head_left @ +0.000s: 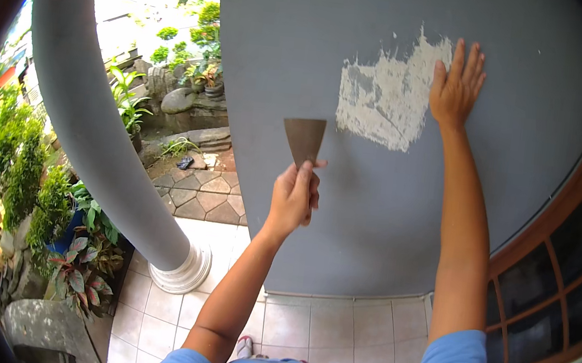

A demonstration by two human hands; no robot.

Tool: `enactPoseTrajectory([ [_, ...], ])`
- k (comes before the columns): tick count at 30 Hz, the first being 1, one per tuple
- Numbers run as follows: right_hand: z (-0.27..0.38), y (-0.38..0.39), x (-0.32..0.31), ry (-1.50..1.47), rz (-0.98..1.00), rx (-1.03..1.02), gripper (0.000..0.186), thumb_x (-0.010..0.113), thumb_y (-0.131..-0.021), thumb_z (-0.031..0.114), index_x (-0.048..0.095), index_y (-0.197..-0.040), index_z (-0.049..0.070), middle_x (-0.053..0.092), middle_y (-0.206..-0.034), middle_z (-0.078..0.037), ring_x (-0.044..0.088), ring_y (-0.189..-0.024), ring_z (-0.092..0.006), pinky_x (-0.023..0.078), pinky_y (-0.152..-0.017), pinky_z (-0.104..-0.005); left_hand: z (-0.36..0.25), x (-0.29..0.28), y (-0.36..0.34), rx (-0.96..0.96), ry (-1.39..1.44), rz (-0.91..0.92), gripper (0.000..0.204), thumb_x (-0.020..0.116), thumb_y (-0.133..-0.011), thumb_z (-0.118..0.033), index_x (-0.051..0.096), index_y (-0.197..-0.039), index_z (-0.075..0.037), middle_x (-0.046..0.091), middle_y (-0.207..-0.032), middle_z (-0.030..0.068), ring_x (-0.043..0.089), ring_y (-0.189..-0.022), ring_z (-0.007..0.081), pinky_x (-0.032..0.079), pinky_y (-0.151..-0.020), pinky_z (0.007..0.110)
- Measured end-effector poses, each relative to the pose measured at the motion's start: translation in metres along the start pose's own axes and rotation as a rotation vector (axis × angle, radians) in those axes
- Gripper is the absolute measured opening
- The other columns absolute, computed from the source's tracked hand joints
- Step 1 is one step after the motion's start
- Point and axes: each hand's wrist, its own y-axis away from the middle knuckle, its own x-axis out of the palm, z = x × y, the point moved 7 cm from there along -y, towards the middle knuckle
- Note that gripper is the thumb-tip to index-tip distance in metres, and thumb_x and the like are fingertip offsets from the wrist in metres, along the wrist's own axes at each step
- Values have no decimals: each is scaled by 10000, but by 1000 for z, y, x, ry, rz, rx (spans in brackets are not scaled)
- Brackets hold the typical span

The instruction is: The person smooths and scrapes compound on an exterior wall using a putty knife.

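Fingers of left hand wrapped around putty knife | right hand spread flat on grey wall beside scraped patch

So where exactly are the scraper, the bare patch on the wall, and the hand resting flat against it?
scraper [304, 139], head view, middle of the flat blade.
bare patch [385, 99], head view, centre of the whitish scraped area on the grey wall.
right hand [456, 85], head view, back of the hand, flat on the wall.
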Motion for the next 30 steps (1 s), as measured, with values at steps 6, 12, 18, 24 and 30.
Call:
enactPoseTrajectory([
  [6, -3, -2, -5, -109, -32, 20, 613, 418, -981, 509, 359, -1510, 206, 295, -1569, -155, 258, -1447, -381, 174, -1165, -553, 0, 0, -27, 179, -266, -7, 427, 403, -1059, -360, 606, -1034, 15, 372, -545, -54, 356, -403, 36, 293, -376, 218],
  [12, -7, 5, 3, -133, -61, 0, 617, 430, -972, 522, 356, -1510, 230, 308, -1564, -146, 263, -1447, -367, 176, -1167, -545, 25, 27, -49, -85, -122, -109, 422, 414, -1044, -371, 578, -895, -12, 422, -538, -27, 373, -395, 68, 255, -350, 269],
  [18, 4, 1, -1, -163, -54, 7, 615, 404, -986, 528, 329, -1521, 234, 273, -1577, -144, 222, -1465, -361, 159, -1174, -540, 3, 52, -58, -37, 44, -85, 471, 432, -1031, -466, 543, -971, -12, 324, -562, -50, 302, -401, 55, 249, -364, 235],
  [24, -7, 9, 3, -117, -40, 21, 646, 442, -953, 552, 345, -1513, 245, 287, -1573, -139, 251, -1453, -357, 176, -1171, -539, 43, 44, -37, -160, 128, -156, 450, 439, -1032, -450, 542, -1015, -13, 296, -597, -57, 289, -425, 51, 255, -373, 229],
  [30, 1, 4, -2, -134, -65, 2, 628, 419, -972, 549, 328, -1519, 254, 272, -1575, -142, 234, -1460, -355, 179, -1164, -560, 17, 54, -40, -97, 236, -120, 417, 435, -1038, -430, 541, -1031, -27, 301, -629, -52, 289, -440, 55, 265, -376, 229],
])
